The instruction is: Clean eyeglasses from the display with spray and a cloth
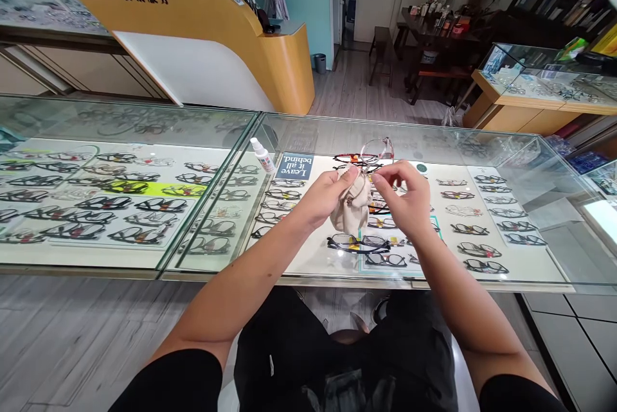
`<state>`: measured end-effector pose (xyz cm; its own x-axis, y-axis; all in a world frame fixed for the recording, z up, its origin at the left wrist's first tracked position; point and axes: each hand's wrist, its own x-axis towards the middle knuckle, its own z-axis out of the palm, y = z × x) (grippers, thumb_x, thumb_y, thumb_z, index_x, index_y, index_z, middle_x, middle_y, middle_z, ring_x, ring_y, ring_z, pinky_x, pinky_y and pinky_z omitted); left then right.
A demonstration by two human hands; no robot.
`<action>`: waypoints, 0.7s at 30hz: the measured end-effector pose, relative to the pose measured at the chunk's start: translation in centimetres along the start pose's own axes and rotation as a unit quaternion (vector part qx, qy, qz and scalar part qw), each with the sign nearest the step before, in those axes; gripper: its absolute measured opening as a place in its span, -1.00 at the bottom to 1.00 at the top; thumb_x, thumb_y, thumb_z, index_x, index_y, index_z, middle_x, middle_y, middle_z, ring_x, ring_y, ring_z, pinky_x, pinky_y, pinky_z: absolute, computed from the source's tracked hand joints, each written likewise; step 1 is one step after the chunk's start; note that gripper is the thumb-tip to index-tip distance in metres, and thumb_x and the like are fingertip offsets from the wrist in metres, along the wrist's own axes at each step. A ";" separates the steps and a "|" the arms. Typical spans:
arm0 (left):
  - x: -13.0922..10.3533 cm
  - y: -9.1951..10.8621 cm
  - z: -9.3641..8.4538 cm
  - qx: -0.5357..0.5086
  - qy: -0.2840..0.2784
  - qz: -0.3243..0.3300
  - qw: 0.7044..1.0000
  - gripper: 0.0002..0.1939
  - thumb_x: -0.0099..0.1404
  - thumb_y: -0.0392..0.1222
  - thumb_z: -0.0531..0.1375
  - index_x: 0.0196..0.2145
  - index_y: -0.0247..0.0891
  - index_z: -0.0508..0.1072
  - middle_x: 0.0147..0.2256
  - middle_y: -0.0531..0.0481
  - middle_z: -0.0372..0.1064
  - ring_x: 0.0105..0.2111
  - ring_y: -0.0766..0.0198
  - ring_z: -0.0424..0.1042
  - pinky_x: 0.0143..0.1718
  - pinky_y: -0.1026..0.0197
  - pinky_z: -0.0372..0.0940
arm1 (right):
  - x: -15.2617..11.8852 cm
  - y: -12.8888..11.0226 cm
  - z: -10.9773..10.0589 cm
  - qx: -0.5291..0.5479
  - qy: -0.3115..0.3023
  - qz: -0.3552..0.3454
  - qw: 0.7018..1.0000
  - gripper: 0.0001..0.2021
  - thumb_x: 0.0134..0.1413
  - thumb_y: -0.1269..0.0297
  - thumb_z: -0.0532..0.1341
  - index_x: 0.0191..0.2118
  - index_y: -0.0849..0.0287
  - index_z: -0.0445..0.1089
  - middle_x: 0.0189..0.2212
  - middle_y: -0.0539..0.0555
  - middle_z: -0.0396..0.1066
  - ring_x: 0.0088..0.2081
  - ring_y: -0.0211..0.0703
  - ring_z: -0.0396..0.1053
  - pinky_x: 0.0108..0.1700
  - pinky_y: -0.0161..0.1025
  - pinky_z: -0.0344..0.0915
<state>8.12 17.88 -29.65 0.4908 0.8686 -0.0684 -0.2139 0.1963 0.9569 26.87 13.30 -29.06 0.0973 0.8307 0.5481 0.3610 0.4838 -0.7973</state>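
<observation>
A cream cloth pouch hangs above the glass counter, its gathered mouth gripped between the thumb and fingers of my left hand. Close to the pouch's upper right edge, my right hand has its thumb and fingers pinched together; whatever is in the pinch is too small to make out. Just beyond the hands, a pair of glasses with a clear and reddish frame stands on the glass. Dark-framed glasses are seen on the near side, below the pouch.
Many eyeglasses lie in rows inside the glass display counter. A white spray bottle stands left of my hands, beside a blue printed card. Past the counter are a wooden cashier desk and another showcase.
</observation>
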 end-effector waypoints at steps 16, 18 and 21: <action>-0.5 1.3 -0.7 0.007 -0.171 -0.049 0.984 -0.36 0.27 0.40 0.36 -0.42 -0.36 0.59 -0.44 -0.13 0.55 -0.48 0.29 0.46 -0.40 0.24 0.35 | 0.0 -0.2 -2.2 -0.316 -0.005 -0.212 0.925 -0.71 0.42 0.17 0.28 -0.04 -0.52 0.67 -0.43 0.02 0.44 -0.30 -0.06 0.17 -0.03 0.01 0.04; -0.4 1.4 -0.9 -0.014 -0.165 -0.058 0.984 -0.37 0.26 0.38 0.38 -0.37 -0.37 0.60 -0.41 -0.14 0.57 -0.45 0.25 0.51 -0.36 0.22 0.39 | 0.1 -0.2 -2.7 -0.309 0.009 -0.198 0.930 -0.73 0.42 0.15 0.29 -0.07 -0.51 0.68 -0.45 0.02 0.39 -0.29 -0.06 0.17 0.02 0.04 0.04; -0.2 1.6 -1.6 -0.045 -0.119 -0.061 0.990 -0.39 0.22 0.33 0.44 -0.27 -0.38 0.62 -0.35 -0.15 0.61 -0.36 0.20 0.59 -0.27 0.20 0.45 | 0.5 -0.4 -3.8 -0.299 0.053 -0.164 0.939 -0.76 0.41 0.15 0.30 -0.09 -0.44 0.71 -0.47 0.05 0.32 -0.24 -0.02 0.19 0.07 0.10 0.02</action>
<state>6.30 18.75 -28.55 0.7009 0.7058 -0.1024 -0.2102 0.3417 0.9160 30.30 12.51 -27.54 -0.0294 0.6175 0.7860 0.8406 0.4408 -0.3148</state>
